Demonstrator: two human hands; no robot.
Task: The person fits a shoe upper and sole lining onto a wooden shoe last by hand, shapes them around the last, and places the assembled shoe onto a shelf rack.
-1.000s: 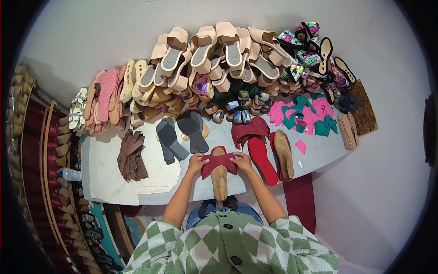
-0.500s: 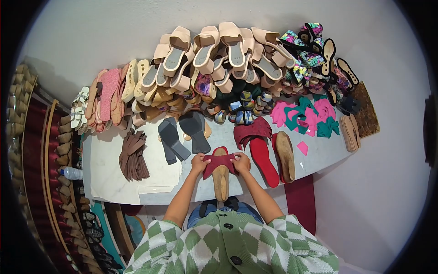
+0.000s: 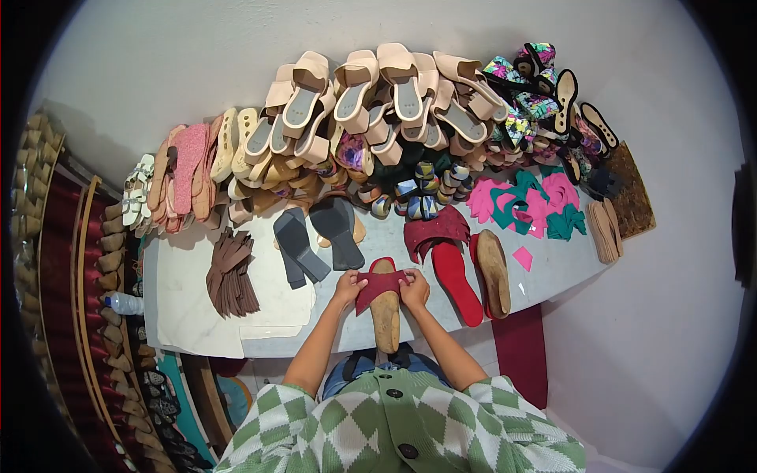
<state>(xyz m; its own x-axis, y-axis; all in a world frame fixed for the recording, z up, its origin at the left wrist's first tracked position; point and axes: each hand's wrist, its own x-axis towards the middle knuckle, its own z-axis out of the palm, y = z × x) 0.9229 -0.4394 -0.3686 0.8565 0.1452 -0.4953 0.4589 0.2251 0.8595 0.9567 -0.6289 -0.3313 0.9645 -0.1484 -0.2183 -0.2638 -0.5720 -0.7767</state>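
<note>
At the table's near edge, a maroon shoe upper (image 3: 378,288) lies across the front of a wooden shoe last (image 3: 385,325). My left hand (image 3: 347,287) pinches the upper's left end. The fingers of my right hand (image 3: 415,288) are closed on its right end, folding it down against the last's side. A red sole edge (image 3: 382,262) shows around the toe. Just right of my right hand lie a red insole (image 3: 457,288) and a second wooden last (image 3: 494,272) on a red sole. More maroon uppers (image 3: 436,232) are stacked above them.
Dark grey soles (image 3: 335,232) and a fan of brown strips (image 3: 233,276) lie to the left. Beige heeled sandals (image 3: 402,91) are piled along the wall. Pink and green pieces (image 3: 524,201) sit at right. A rack of lasts (image 3: 114,299) and a water bottle (image 3: 124,303) stand at left.
My right hand has moved slightly down, and the upper's right end is now bent down beside the last instead of spread flat. My left hand keeps its pinch.
</note>
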